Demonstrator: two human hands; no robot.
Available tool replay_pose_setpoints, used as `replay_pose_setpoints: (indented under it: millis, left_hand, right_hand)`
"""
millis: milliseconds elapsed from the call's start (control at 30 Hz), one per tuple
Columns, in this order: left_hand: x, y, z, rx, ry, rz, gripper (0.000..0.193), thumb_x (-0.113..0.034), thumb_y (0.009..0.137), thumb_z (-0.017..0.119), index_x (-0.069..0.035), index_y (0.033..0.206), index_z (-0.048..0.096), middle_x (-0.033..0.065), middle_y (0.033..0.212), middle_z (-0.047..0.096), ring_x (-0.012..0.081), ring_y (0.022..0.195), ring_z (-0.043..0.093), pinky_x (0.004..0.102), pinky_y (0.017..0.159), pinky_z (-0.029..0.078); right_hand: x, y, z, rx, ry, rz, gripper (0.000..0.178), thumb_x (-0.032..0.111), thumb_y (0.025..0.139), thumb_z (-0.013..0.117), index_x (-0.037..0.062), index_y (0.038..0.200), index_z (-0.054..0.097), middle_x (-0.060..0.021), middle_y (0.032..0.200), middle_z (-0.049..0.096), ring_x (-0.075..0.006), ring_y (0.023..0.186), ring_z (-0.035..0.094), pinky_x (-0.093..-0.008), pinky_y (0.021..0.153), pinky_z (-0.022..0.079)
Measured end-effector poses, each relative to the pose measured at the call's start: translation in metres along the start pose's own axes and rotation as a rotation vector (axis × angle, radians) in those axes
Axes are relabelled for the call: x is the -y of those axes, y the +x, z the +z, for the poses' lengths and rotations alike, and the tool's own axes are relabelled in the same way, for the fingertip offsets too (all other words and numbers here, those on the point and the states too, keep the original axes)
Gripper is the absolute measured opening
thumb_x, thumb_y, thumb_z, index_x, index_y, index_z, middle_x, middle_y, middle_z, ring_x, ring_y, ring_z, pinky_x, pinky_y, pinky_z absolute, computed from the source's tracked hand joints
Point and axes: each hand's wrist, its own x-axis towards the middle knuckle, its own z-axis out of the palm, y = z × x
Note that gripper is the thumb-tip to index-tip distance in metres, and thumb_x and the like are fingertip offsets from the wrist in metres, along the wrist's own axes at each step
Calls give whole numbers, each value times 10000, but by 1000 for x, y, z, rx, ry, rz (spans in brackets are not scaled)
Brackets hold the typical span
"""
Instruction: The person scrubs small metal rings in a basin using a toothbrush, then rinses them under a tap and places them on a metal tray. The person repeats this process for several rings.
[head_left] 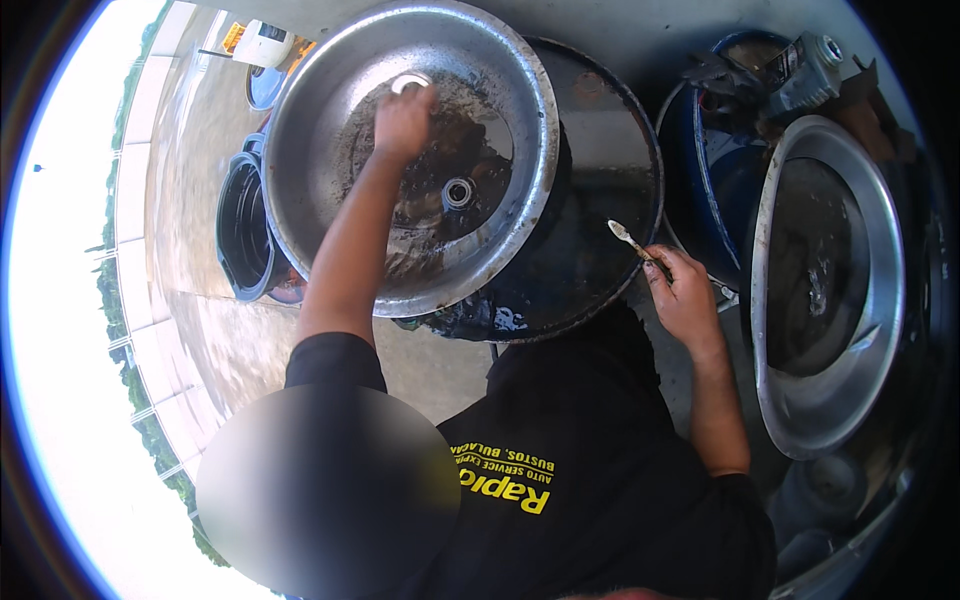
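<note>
A wide metal basin [530, 240] lies before me, with dark, dirty liquid in its bottom. My left hand [403, 122] reaches into it with fingers closed at a pale, shiny ring-shaped part [409, 83]; motion blur softens the fingertips. Nearer to me in the basin sits another round metal part with a hole, like a ring [458, 193]. To the right of the basin, my right hand [685, 295] pinches a small toothbrush-like brush [622, 234] by its handle. Its whitish head points up and left, in the air above a dark drum top.
The basin rests over a dark round drum [610, 150]. At right stand a blue drum [705, 170], a grey bottle [808, 72] and a second metal basin [880, 330], tilted. Left of the basin are a dark plastic tub [245, 225] and a white container [264, 44].
</note>
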Motion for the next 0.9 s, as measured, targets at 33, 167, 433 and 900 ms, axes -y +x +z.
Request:
replay_pose_setpoints:
  millis: [33,167,433,900]
  left_hand:
    - [4,1,4,70,34,22,141,-110,933,567,-120,1073,578,142,1029,710,315,1013,704,481,896,514]
    - [-6,8,2,-36,-79,-68,107,-110,936,562,-110,1039,592,131,1076,713,344,1040,695,480,938,517]
    - [-1,8,1,30,-10,-40,154,-145,948,584,-111,1097,604,166,1128,702,364,1051,696,506,853,572]
    - [2,1,-1,-27,-153,-236,209,-184,967,615,-155,1171,576,144,1044,724,358,925,740,504,776,604]
  right_hand:
    - [3,0,0,18,3,1,198,86,973,636,-48,1112,683,-207,1014,718,-395,927,698,-423,807,545]
    - [-5,-2,-1,-20,-4,-11,197,86,972,636,-48,1110,682,-206,1011,715,-396,926,696,-424,805,544]
    - [-3,0,-4,-1,7,3,194,78,971,635,-51,1108,680,-204,999,712,-397,918,695,-420,802,542]
    - [-4,6,5,29,29,18,195,72,968,635,-47,1114,687,-200,1000,715,-384,919,700,-412,806,541]
